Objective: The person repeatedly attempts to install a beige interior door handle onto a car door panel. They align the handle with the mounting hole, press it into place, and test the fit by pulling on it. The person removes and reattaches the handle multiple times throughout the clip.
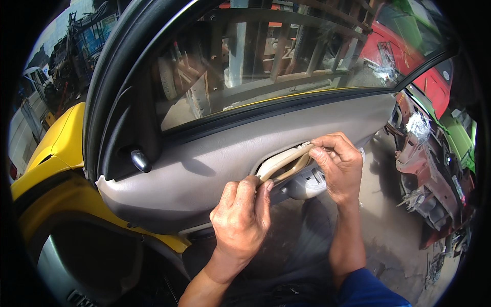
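In the head view, a grey door panel (204, 158) spans a yellow car door, with a black window frame and glass above. A curved beige handle piece (281, 162) sits at an oblong opening in the panel. My left hand (240, 220) pinches its lower left end between thumb and fingers. My right hand (337, 169) grips its upper right end, fingers curled over the edge. A pale grey plastic part (302, 185) shows just below the opening, between my hands, partly hidden. A small dark mirror knob (140, 160) is at the panel's front corner.
At the right are red and green car body parts (434, 89) and a pile of bent scrap (419, 184). A metal frame stands beyond the window glass (276, 56). Yellow bodywork (51, 153) and a pale vehicle lie at the left. My legs show below, on grey ground.
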{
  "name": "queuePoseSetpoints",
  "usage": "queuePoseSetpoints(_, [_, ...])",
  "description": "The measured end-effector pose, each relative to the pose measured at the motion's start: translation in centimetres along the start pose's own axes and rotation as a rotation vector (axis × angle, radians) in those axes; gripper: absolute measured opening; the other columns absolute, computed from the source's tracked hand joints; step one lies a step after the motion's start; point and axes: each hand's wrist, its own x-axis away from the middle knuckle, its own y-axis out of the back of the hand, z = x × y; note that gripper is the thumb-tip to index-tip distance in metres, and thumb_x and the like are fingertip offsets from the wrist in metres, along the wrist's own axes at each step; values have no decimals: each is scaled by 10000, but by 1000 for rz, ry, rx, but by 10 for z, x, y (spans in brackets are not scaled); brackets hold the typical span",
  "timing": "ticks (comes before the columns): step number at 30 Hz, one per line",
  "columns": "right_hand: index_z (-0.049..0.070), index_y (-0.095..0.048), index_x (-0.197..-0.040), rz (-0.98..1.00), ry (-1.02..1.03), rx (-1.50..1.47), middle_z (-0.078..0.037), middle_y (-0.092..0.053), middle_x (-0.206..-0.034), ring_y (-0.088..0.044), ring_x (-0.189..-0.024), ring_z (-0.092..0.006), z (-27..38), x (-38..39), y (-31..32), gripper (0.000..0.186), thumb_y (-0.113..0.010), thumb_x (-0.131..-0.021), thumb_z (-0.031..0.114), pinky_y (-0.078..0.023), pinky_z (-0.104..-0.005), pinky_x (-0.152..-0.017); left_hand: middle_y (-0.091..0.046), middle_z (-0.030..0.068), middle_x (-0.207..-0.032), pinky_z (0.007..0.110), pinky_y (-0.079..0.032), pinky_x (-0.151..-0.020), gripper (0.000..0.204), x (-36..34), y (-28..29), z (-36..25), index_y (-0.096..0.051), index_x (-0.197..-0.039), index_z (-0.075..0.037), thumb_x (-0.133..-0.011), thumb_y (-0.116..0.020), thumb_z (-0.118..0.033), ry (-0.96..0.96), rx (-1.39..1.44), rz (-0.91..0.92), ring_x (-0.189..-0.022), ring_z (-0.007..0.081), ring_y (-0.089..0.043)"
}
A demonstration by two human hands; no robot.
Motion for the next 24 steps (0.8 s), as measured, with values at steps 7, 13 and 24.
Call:
queuePoseSetpoints(7, [-67, -776, -1068, 88, 13, 15, -97, -730, -1022, -718, -918, -140, 0, -6, 4, 185, -848, -898, -61, -584, -260, -814, -673, 118, -816, 317, -571, -601, 148, 0, 3, -3, -720, -974, 13, -918, -856, -1, 18, 52, -2, -656, 195, -702])
queuePoseSetpoints(13, [-38, -787, -966, -73, -52, -3, -90, -770, -919, -742, -857, -135, 8, -4, -9, 150, -891, -860, -20, -577, -279, -722, -664, 88, -763, 353, -559, -576, 191, -6, 3, 0, -730, -1000, -26, -883, -880, -22, -21, -34, -31, -631, 225, -652])
queuePoseSetpoints(24, [-5, -753, -938, -132, -18, 73, -83, -735, -868, -677, -754, -146, -53, 37, -3, 143, -864, -932, 84, -551, -309, -705, -764, 122, -1060, 350, -579, -785, 524, -2, 18, 7, -750, -1224, -37, -742, -957, -20, -92, -188, 73, -985, 220, -760])
